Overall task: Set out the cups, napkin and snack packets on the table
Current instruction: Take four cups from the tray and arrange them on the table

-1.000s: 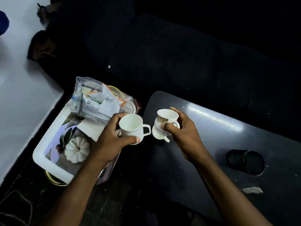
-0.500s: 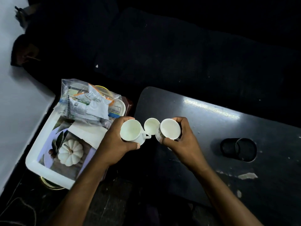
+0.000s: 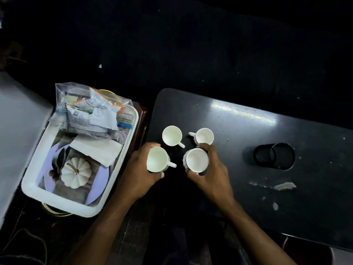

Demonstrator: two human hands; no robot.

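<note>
Cup step. Left grip wraps a plain white ceramic cup, right grip wraps its twin cup. Can't tell if they touch the dark glossy bench. Third cup and fourth cup stand just beyond. Next: release both upright, fetch folded white napkin and clear bag of snack packets, left of my left grip.

The table runs off the right edge, and print on the bagged snack packets is unreadable.

Dim overall; the upper frame sinks into near-black, glare streaks the bench at upper right, edges perhaps slightly soft.
</note>
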